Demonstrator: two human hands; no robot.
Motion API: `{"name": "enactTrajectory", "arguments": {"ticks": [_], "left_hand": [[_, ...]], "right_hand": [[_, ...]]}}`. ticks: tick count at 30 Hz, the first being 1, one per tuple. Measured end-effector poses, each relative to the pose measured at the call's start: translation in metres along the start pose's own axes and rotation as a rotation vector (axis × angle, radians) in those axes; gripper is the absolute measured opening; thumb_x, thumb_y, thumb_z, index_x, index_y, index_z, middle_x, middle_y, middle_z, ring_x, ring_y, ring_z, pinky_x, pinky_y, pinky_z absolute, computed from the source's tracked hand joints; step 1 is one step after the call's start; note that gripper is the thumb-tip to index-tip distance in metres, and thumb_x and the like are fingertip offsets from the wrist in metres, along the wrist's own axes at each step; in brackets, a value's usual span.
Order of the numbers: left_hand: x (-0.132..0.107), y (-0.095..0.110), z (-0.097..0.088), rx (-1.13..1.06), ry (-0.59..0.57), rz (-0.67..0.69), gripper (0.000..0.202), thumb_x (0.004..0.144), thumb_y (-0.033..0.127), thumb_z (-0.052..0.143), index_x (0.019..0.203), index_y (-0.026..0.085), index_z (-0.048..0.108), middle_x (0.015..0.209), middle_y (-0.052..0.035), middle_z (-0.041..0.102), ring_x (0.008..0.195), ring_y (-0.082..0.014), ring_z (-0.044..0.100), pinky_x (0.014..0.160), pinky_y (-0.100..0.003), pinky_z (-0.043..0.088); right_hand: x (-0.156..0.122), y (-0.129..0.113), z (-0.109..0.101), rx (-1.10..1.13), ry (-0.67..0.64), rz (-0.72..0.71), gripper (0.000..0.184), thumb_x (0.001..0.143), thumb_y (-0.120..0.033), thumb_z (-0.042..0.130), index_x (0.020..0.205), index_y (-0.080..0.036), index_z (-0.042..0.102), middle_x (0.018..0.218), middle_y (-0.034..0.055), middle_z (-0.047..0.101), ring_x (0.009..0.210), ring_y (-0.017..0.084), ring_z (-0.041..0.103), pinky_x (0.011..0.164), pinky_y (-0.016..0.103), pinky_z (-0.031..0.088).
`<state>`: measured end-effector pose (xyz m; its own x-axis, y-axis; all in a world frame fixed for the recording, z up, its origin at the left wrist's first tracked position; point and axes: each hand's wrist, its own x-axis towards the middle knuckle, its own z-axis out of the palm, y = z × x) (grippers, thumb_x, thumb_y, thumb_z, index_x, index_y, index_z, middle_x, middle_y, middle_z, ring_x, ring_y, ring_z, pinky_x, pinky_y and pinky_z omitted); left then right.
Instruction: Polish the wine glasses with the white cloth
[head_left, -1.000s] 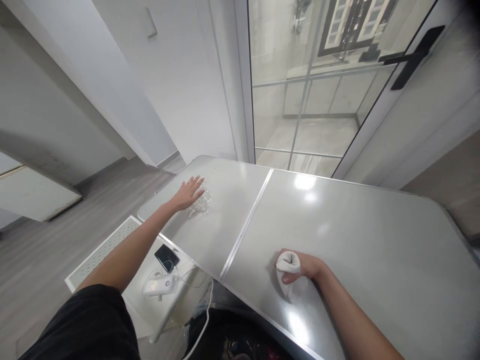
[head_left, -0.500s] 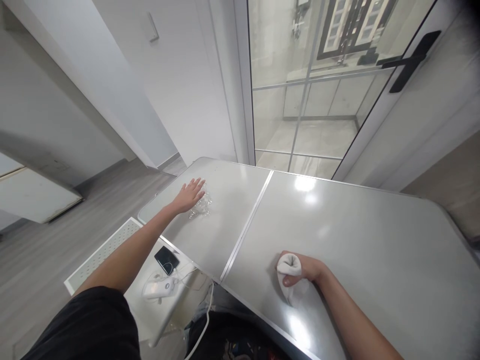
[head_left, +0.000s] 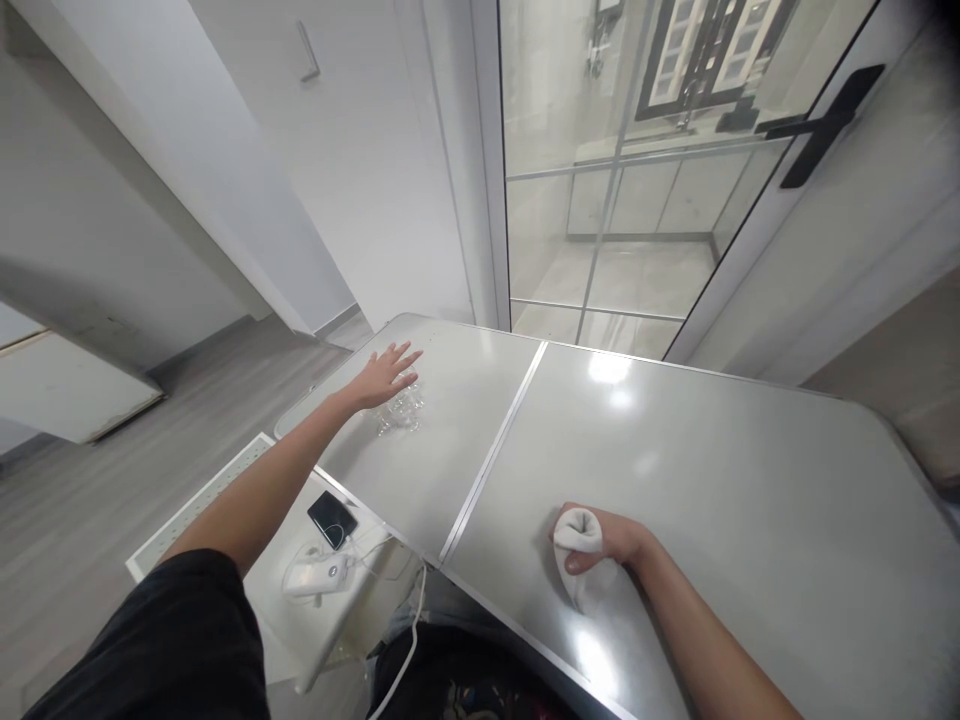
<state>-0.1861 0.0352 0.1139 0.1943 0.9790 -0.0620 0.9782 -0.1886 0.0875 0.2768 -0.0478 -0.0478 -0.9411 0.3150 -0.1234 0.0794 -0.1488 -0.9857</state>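
Observation:
My left hand [head_left: 383, 378] is stretched out at the far left of the table, palm down, fingers spread and nothing in them. Beside and partly under it lies a crumpled piece of clear plastic wrap [head_left: 405, 410]; whether they touch I cannot tell. On the right half of the table, near its front edge, my right hand [head_left: 613, 535] is wrapped round a bunched white cloth [head_left: 577, 530]. The cloth's rolled top bulges above the thumb, and a loose end hangs below towards the tabletop.
The glossy table [head_left: 712, 480] has a metal seam [head_left: 495, 450] across it. Below its left edge, a white stand [head_left: 277, 630] carries a black phone [head_left: 332, 519] and a white device [head_left: 315, 577] with cables. A white cable [head_left: 412, 640] hangs by my lap. Behind is a glass door [head_left: 555, 240].
My left hand has risen slightly and shifted a little right, its fingers spreading wider, uncovering more of the plastic. The right hand and the white cloth have stayed in place.

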Motion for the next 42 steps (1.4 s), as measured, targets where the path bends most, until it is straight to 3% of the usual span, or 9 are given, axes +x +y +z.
{"name": "enactTrajectory", "arguments": {"ticks": [7,13,20,32,34,36,39,41,42], "left_hand": [[0.008,-0.005,0.021,0.024,-0.011,-0.022,0.066,0.105,0.062,0.017,0.165,0.035,0.022,0.175,-0.0043,0.014,0.161,-0.0346,0.013,0.125,-0.067,0.011],[0.007,-0.003,0.021,0.043,0.004,-0.019,0.064,0.105,0.060,0.018,0.164,0.035,0.025,0.175,-0.0055,0.016,0.160,-0.0340,0.019,0.124,-0.066,0.016],[0.007,-0.003,0.023,0.072,0.019,-0.016,0.063,0.106,0.058,0.019,0.164,0.034,0.026,0.174,-0.0063,0.018,0.158,-0.0333,0.024,0.124,-0.064,0.020],[0.005,0.000,0.010,-0.025,-0.006,-0.014,0.065,0.105,0.062,0.015,0.164,0.036,0.024,0.175,-0.0051,0.014,0.161,-0.0354,0.011,0.123,-0.068,0.015],[0.004,0.000,0.002,-0.047,0.066,-0.009,0.065,0.105,0.062,0.019,0.163,0.035,0.029,0.174,-0.0066,0.017,0.161,-0.0368,0.012,0.123,-0.070,0.016],[-0.002,0.003,-0.006,-0.102,0.238,0.004,0.063,0.105,0.059,0.025,0.161,0.032,0.036,0.172,-0.0093,0.026,0.160,-0.0356,0.019,0.124,-0.067,0.017],[-0.026,0.016,-0.005,-0.295,0.682,-0.049,0.053,0.104,0.051,0.039,0.148,0.023,0.052,0.153,-0.0144,0.052,0.144,-0.0294,0.047,0.119,-0.051,0.038],[-0.050,0.032,0.009,-0.471,0.990,-0.202,0.039,0.103,0.044,0.045,0.126,0.020,0.064,0.127,-0.0132,0.066,0.119,-0.0252,0.063,0.101,-0.042,0.054],[-0.062,0.041,0.020,-0.570,1.091,-0.268,0.032,0.101,0.042,0.048,0.114,0.019,0.066,0.114,-0.0112,0.068,0.108,-0.0234,0.066,0.094,-0.039,0.057]], "right_hand": [[0.001,-0.001,-0.001,0.023,-0.044,0.013,0.055,0.063,-0.048,0.092,0.055,-0.017,0.048,0.055,-0.0074,0.042,0.056,0.008,0.039,0.056,0.023,0.034],[0.001,-0.003,0.000,0.028,-0.053,0.005,0.055,0.064,-0.047,0.092,0.055,-0.017,0.047,0.054,-0.0086,0.038,0.054,0.007,0.034,0.054,0.023,0.033],[0.002,-0.005,0.001,0.001,-0.054,-0.039,0.059,0.064,-0.058,0.089,0.056,-0.018,0.047,0.053,-0.0079,0.039,0.052,0.007,0.035,0.050,0.022,0.032],[0.002,-0.009,0.002,-0.022,-0.047,0.000,0.061,0.062,-0.060,0.090,0.056,-0.018,0.047,0.054,-0.0078,0.040,0.053,0.007,0.037,0.051,0.022,0.033],[0.001,-0.009,0.002,-0.015,-0.042,0.001,0.060,0.061,-0.060,0.090,0.056,-0.018,0.048,0.054,-0.0076,0.041,0.054,0.007,0.038,0.051,0.022,0.033],[0.001,-0.009,0.002,-0.006,-0.038,0.003,0.059,0.061,-0.059,0.091,0.057,-0.017,0.049,0.055,-0.0073,0.042,0.054,0.008,0.039,0.052,0.022,0.033],[0.000,-0.006,0.002,0.017,-0.022,0.022,0.056,0.060,-0.055,0.092,0.060,-0.017,0.051,0.058,-0.0068,0.044,0.056,0.008,0.039,0.054,0.023,0.033],[0.000,-0.004,0.001,0.029,-0.023,0.036,0.054,0.060,-0.052,0.093,0.061,-0.016,0.051,0.058,-0.0069,0.044,0.057,0.008,0.038,0.054,0.022,0.033],[0.000,-0.003,0.001,0.031,-0.029,0.039,0.054,0.061,-0.051,0.093,0.060,-0.016,0.051,0.058,-0.0071,0.043,0.057,0.007,0.038,0.054,0.022,0.032]]}}
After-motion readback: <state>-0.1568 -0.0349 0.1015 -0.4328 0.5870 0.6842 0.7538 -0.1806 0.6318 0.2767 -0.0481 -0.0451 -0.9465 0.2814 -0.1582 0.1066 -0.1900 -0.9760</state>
